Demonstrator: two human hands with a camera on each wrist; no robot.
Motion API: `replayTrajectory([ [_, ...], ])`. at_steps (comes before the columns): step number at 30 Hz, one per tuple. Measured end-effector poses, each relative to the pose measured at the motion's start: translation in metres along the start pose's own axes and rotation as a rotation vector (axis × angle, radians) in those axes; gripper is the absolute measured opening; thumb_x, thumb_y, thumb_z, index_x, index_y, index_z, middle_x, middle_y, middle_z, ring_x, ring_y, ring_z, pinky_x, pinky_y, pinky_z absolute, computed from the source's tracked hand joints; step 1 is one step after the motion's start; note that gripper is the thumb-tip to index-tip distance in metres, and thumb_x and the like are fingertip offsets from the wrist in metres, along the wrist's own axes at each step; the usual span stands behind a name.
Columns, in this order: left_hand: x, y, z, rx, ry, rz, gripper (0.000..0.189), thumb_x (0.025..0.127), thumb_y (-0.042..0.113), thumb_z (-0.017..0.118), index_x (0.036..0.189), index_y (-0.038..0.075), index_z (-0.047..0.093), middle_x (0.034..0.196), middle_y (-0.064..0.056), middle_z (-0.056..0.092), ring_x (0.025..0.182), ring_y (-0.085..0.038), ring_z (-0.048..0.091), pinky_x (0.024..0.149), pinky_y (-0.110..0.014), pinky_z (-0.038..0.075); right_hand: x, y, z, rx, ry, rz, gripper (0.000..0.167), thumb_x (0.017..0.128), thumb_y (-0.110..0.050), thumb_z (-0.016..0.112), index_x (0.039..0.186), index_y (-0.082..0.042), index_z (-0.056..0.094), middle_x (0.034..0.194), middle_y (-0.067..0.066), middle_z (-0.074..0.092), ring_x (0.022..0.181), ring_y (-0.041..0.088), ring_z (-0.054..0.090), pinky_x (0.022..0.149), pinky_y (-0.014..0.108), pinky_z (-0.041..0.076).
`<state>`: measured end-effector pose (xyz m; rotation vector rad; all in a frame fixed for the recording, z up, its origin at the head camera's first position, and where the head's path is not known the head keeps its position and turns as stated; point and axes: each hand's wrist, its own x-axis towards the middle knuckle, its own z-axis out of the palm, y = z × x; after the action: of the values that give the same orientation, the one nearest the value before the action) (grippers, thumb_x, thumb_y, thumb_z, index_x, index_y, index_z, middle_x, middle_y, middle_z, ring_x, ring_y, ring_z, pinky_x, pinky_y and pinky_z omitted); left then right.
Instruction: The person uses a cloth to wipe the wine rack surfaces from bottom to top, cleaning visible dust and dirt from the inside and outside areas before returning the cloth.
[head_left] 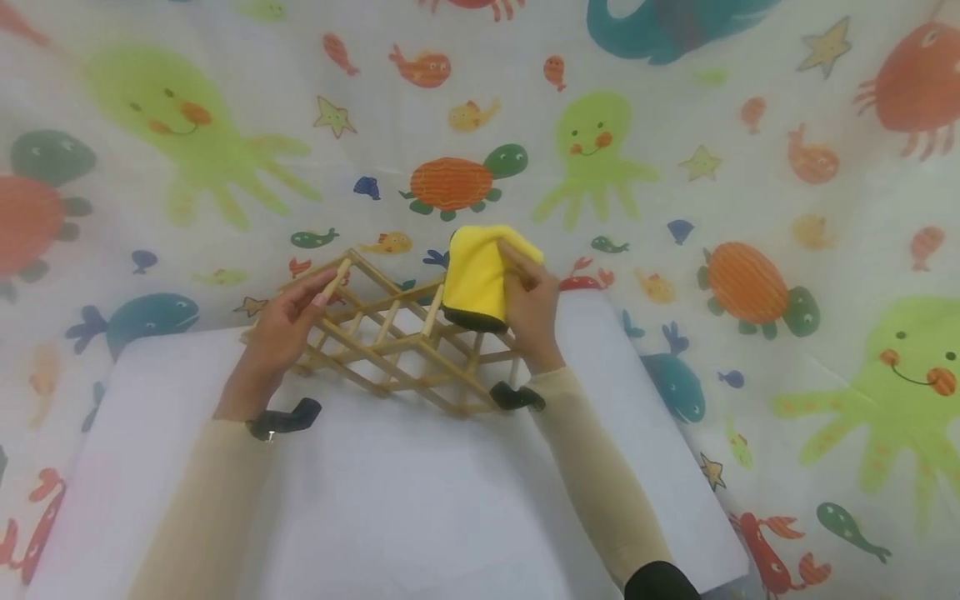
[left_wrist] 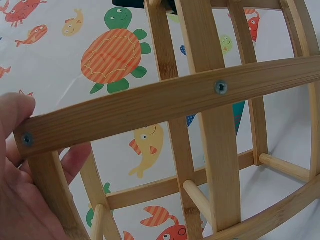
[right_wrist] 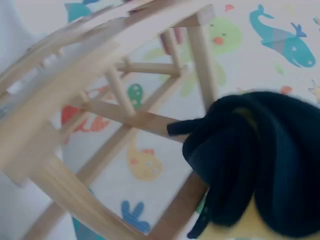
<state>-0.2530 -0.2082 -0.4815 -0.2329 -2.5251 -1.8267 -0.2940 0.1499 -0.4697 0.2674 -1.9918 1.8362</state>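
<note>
Pale wooden lattice rack [left_wrist: 220, 155] at far middle of white table [head_left: 420, 500]; likely light, stiff along slats [left_wrist: 125, 111], apt to scissor at screwed joints [left_wrist: 220, 87], best held by end corners. Left hand [head_left: 281, 329] grips rack's left end corner, thumb and fingers about slat. Right hand [head_left: 534, 315] pinches yellow cloth [head_left: 474, 279], dark-edged, probably soft and limp, over rack's right part; contact unclear. Beyond: sea-creature-print sheet [head_left: 660, 125]. Near: black straps [head_left: 285, 419] at both wrists.

You're seeing a tan rack [left_wrist: 195, 95], grey screws [left_wrist: 221, 87]; cloth [head_left: 474, 279] is showing yellow, dark edge; your sleeves [head_left: 210, 492] are reading beige; table [head_left: 390, 500] is looking white; white backdrop [head_left: 517, 108] is carrying green octopuses [head_left: 592, 125], orange stripe-shelled turtles [head_left: 450, 183], blue whales [head_left: 153, 321].
</note>
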Motion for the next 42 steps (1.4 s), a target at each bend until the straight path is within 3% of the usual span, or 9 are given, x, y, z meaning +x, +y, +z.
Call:
replayTrajectory([
  [3, -0.001, 0.002, -0.002, -0.003, -0.005, 0.001, 0.049, 0.114, 0.037, 0.047, 0.163, 0.033, 0.043, 0.171, 0.000, 0.040, 0.149, -0.032, 0.048, 0.124, -0.063, 0.036, 0.000, -0.002, -0.001, -0.081, -0.009, -0.014, 0.044, 0.098, 0.006, 0.059, 0.126, -0.021, 0.079, 0.132, 0.003, 0.077, 0.095, 0.021, 0.068, 0.082, 0.026, 0.060],
  [7, -0.002, 0.002, -0.005, -0.002, 0.009, -0.010, 0.049, 0.114, 0.036, 0.047, 0.163, 0.033, 0.043, 0.170, -0.002, 0.041, 0.148, -0.033, 0.048, 0.125, -0.064, 0.035, -0.008, 0.017, -0.004, -0.374, -0.146, -0.030, 0.043, 0.095, 0.004, 0.058, 0.126, -0.016, 0.079, 0.128, 0.011, 0.078, 0.103, 0.029, 0.068, 0.092, 0.036, 0.058],
  [11, 0.000, -0.001, -0.005, -0.015, 0.002, -0.030, 0.049, 0.114, 0.037, 0.048, 0.162, 0.036, 0.044, 0.172, 0.004, 0.039, 0.150, -0.032, 0.047, 0.126, -0.061, 0.034, -0.023, 0.045, -0.020, -0.618, -0.161, 0.000, 0.035, 0.097, -0.003, 0.060, 0.124, -0.014, 0.080, 0.123, 0.016, 0.078, 0.111, 0.037, 0.069, 0.103, 0.049, 0.055],
  [19, -0.002, 0.006, -0.004, 0.031, -0.005, 0.009, 0.049, 0.115, 0.034, 0.046, 0.163, 0.032, 0.042, 0.172, -0.001, 0.038, 0.149, -0.033, 0.048, 0.125, -0.055, 0.040, -0.052, 0.093, -0.074, -0.799, -0.139, 0.144, 0.031, 0.095, -0.004, 0.061, 0.118, -0.010, 0.081, 0.119, 0.017, 0.079, 0.113, 0.042, 0.070, 0.105, 0.054, 0.054],
  [22, -0.003, 0.006, -0.007, 0.049, -0.020, -0.001, 0.050, 0.113, 0.038, 0.049, 0.163, 0.035, 0.042, 0.171, -0.001, 0.041, 0.151, -0.029, 0.048, 0.125, -0.041, 0.041, -0.061, 0.105, -0.092, -0.793, -0.141, 0.203, 0.032, 0.094, -0.003, 0.061, 0.119, -0.010, 0.081, 0.120, 0.016, 0.079, 0.113, 0.040, 0.071, 0.104, 0.053, 0.055],
  [25, -0.004, 0.003, -0.012, 0.056, -0.073, -0.012, 0.053, 0.111, 0.041, 0.055, 0.163, 0.038, 0.041, 0.169, -0.004, 0.044, 0.153, -0.029, 0.045, 0.127, -0.046, 0.039, -0.071, 0.108, -0.106, -0.779, -0.117, 0.211, 0.032, 0.096, -0.002, 0.060, 0.119, -0.011, 0.081, 0.120, 0.013, 0.080, 0.115, 0.037, 0.072, 0.104, 0.051, 0.056],
  [31, -0.008, -0.001, -0.024, 0.163, -0.179, 0.030, 0.064, 0.109, 0.030, 0.061, 0.166, 0.042, 0.033, 0.174, 0.000, 0.034, 0.150, -0.034, 0.046, 0.121, -0.054, 0.042, -0.084, 0.095, -0.118, -0.714, -0.016, 0.091, 0.033, 0.095, 0.002, 0.059, 0.114, -0.010, 0.083, 0.114, 0.013, 0.082, 0.108, 0.037, 0.076, 0.096, 0.052, 0.060],
  [36, -0.012, 0.001, -0.023, 0.274, -0.154, 0.082, 0.067, 0.106, 0.032, 0.065, 0.164, 0.045, 0.034, 0.177, -0.002, 0.026, 0.154, -0.045, 0.039, 0.117, -0.077, 0.034, -0.090, 0.073, -0.118, -0.601, 0.060, 0.019, 0.032, 0.092, 0.006, 0.061, 0.110, -0.009, 0.084, 0.110, 0.013, 0.082, 0.103, 0.035, 0.077, 0.090, 0.050, 0.062],
  [42, -0.022, 0.005, -0.009, 0.270, -0.084, 0.139, 0.068, 0.104, 0.026, 0.068, 0.165, 0.035, 0.037, 0.173, -0.019, 0.030, 0.156, -0.055, 0.029, 0.117, -0.083, 0.026, -0.092, 0.045, -0.112, -0.441, 0.151, -0.062, 0.028, 0.095, 0.007, 0.066, 0.110, -0.009, 0.084, 0.112, 0.012, 0.082, 0.107, 0.033, 0.076, 0.093, 0.019, 0.055],
])
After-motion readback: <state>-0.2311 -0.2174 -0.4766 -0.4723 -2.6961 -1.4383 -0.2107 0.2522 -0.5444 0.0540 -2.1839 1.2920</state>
